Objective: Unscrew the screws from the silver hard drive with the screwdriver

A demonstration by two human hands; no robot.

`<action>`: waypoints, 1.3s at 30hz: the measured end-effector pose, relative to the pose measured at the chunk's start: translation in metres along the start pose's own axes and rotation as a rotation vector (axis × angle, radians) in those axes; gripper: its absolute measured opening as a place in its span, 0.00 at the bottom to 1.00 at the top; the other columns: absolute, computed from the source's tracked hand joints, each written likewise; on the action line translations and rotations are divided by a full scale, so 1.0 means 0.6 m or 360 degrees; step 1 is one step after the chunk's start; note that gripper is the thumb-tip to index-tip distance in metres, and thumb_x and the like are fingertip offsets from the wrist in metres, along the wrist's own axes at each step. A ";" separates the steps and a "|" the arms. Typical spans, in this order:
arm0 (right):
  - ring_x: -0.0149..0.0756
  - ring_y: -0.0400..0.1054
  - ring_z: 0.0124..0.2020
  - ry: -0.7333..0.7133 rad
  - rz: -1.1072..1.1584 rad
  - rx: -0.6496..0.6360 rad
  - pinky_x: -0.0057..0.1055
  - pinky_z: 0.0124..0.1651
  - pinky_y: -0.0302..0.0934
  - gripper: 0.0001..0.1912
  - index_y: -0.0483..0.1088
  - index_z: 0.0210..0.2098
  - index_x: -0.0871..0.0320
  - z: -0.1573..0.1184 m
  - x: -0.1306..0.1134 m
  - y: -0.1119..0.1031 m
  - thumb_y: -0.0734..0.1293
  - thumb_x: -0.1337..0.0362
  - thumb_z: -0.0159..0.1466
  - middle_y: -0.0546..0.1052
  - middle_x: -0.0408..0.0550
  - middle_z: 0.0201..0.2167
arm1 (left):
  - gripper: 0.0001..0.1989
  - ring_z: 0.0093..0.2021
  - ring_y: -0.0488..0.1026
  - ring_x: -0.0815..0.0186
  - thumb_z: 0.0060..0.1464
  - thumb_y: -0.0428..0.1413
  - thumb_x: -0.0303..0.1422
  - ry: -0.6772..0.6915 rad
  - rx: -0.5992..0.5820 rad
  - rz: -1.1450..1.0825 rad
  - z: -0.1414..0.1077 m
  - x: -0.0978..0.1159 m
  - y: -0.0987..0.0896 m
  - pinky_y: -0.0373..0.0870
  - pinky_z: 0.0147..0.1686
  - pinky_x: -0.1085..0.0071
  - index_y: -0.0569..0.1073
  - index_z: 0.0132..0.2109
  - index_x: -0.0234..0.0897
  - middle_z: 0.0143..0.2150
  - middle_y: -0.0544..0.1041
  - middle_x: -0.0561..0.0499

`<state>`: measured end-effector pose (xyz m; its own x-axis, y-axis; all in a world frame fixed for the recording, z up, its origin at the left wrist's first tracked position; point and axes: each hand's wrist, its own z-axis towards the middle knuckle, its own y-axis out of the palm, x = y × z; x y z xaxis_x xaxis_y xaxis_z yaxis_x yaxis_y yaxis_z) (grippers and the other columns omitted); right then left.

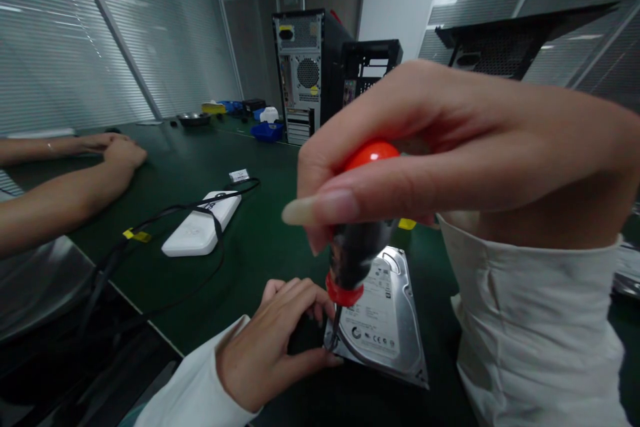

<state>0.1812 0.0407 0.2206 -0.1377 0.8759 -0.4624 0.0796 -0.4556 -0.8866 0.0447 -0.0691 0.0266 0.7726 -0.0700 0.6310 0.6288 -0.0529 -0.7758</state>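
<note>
A silver hard drive (376,320) with a printed white label lies flat on the green tabletop. My left hand (277,343) steadies its near left corner, thumb along the near edge and the fingers bent at the left side. Wrapped round a red-and-black screwdriver (353,257) is my right hand (430,147), held above the drive. The screwdriver stands nearly upright, its shaft pointing down at the drive's near left corner. Its tip meets the drive there; the screw under it is too small to make out.
A white power bank (203,225) with a black cable lies left of the drive. Another person's hands (117,147) rest at the far left. A computer tower (307,73) stands at the back, near a blue tray (267,131) and a metal bowl (194,119).
</note>
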 end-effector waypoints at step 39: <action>0.17 0.60 0.24 -0.0018 -0.0270 0.0135 0.19 0.24 0.49 0.52 0.63 0.11 0.68 -0.004 -0.010 0.013 0.18 0.53 0.51 0.70 0.45 0.23 | 0.13 0.45 0.64 0.57 0.48 0.61 0.34 -0.0010 0.0018 0.0033 -0.004 0.006 0.001 0.56 0.41 0.66 0.69 0.41 0.39 0.42 0.72 0.51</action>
<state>0.1850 0.0324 0.2166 -0.1534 0.9396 -0.3058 -0.0291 -0.3137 -0.9491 0.0474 -0.0715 0.0284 0.7858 -0.0646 0.6150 0.6138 -0.0403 -0.7885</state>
